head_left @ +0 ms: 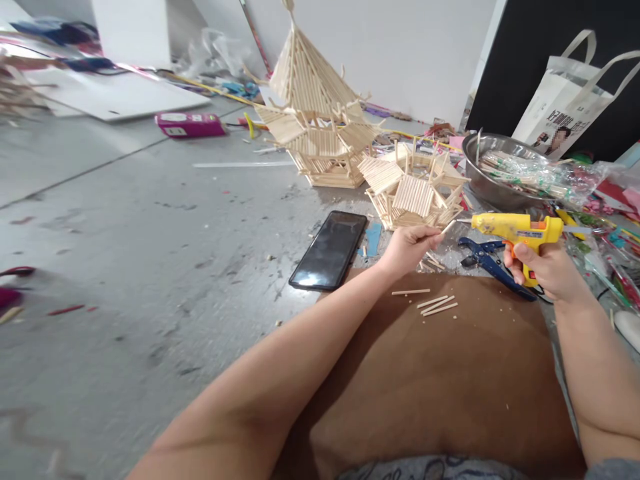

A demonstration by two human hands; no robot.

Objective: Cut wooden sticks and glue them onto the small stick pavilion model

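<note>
My right hand (543, 267) is wrapped round the grip of a yellow hot glue gun (517, 229), its nozzle pointing left. Between the fingertips of my left hand (410, 247) is a short wooden stick (449, 228), its far end close to the nozzle; whether they touch I cannot tell. Just behind stands a low, many-sided stick model (415, 193) with slatted panels. Several loose sticks (437, 305) lie on a brown board (450, 373) below my hands. Blue-handled pliers (493, 267) rest under the glue gun.
A taller stick pagoda (320, 113) stands behind the low model. Left of my hand lies a black phone (330, 250). A metal bowl (493, 180) holds sticks and plastic wrap, near a white tote bag (565, 100). A magenta box (190, 125) sits farther left on the grey floor.
</note>
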